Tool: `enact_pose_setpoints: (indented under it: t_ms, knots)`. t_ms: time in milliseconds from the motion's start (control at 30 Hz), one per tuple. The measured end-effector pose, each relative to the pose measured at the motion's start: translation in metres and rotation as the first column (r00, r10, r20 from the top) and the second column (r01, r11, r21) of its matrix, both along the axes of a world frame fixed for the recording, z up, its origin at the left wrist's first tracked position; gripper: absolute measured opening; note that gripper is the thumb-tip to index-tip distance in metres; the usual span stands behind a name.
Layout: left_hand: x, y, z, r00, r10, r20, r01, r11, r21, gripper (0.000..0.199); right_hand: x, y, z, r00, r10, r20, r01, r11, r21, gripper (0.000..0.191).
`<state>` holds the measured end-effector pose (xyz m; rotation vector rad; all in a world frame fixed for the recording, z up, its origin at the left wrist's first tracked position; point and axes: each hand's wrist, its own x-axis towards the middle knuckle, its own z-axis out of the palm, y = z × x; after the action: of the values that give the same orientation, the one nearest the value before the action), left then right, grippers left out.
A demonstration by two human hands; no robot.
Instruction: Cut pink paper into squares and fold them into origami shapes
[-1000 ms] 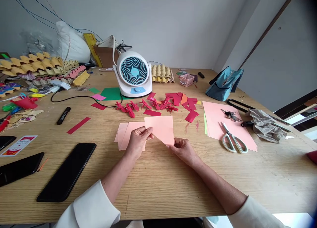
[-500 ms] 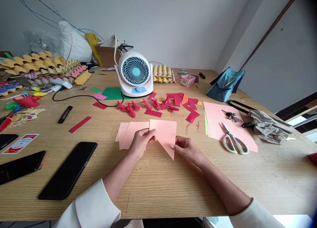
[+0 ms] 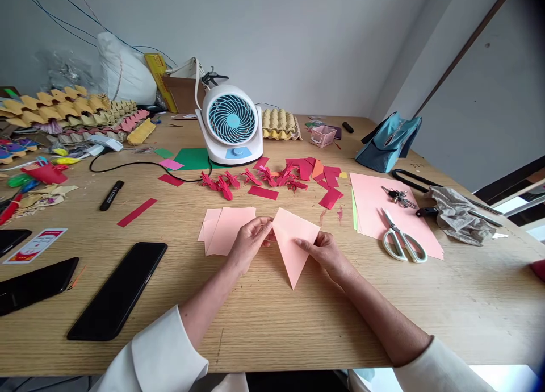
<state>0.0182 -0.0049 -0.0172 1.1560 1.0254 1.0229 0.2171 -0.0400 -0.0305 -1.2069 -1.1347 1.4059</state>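
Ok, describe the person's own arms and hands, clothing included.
The left hand and right hand are bare, with no gloves or bracelets visible. Plain off-white sleeves stop partway up the forearms; the left sleeve has a broad, loose cuff.

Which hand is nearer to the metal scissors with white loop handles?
Right. The right hand, holding the kite-shaped pale pink paper, is to the left of the scissors, apart from them; the left hand, at the paper's left corner, is farther left.
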Motion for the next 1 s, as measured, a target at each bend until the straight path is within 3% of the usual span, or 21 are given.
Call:
enact_pose_setpoints:
  t_ms: [133, 233, 333, 433, 633, 767, 800, 867, 933, 1000]
  knots:
    - [0.007, -0.006, -0.007, 1.0, 0.023, -0.016, -0.02, 0.984, 0.178, 0.028, -0.003, 0.0, -0.005, 0.996, -0.077, -0.047, 0.079, 0.996, 0.04, 0.039]
    - [0.012, -0.01, -0.013, 0.993, -0.026, -0.116, 0.063, 0.94, 0.334, 0.016, -0.005, 0.0, -0.007, 0.994, -0.099, -0.054, 0.103, 0.992, 0.074, 0.038]
    - [0.014, -0.012, -0.015, 0.978, -0.09, -0.188, 0.15, 0.932, 0.33, 0.012, -0.005, -0.001, -0.006, 0.993, -0.089, -0.082, 0.096, 0.991, 0.089, 0.038]
    - [0.013, -0.011, -0.013, 0.981, -0.057, -0.188, 0.115, 0.941, 0.318, 0.013, -0.004, -0.002, -0.004, 0.995, -0.07, -0.076, 0.077, 0.992, 0.098, 0.039]
    - [0.009, -0.011, -0.008, 0.971, -0.061, -0.229, 0.136, 0.935, 0.327, 0.02, -0.006, -0.001, -0.006, 0.989, -0.022, 0.145, 0.0, 0.989, 0.151, 0.043]
    - [0.006, -0.007, -0.01, 0.973, -0.002, -0.231, 0.084, 0.935, 0.344, 0.022, 0.009, 0.004, 0.007, 0.921, -0.037, 0.387, -0.07, 0.963, 0.259, 0.042]
    - [0.005, -0.005, -0.011, 0.972, 0.02, -0.232, 0.065, 0.934, 0.352, 0.022, 0.021, 0.005, 0.011, 0.876, -0.081, 0.475, -0.075, 0.951, 0.3, 0.039]
    - [0.002, -0.001, -0.01, 0.969, 0.053, -0.241, 0.039, 0.931, 0.362, 0.021, 0.057, 0.005, 0.017, 0.7, -0.282, 0.656, -0.003, 0.917, 0.398, 0.034]
    - [-0.001, 0.001, -0.008, 0.966, 0.082, -0.245, 0.014, 0.93, 0.368, 0.021, 0.102, 0.0, 0.017, 0.413, -0.48, 0.774, 0.112, 0.87, 0.48, 0.032]
    - [-0.004, 0.002, -0.005, 0.964, 0.104, -0.243, -0.007, 0.929, 0.37, 0.022, 0.146, -0.01, 0.01, 0.066, -0.53, 0.845, 0.209, 0.836, 0.508, 0.032]
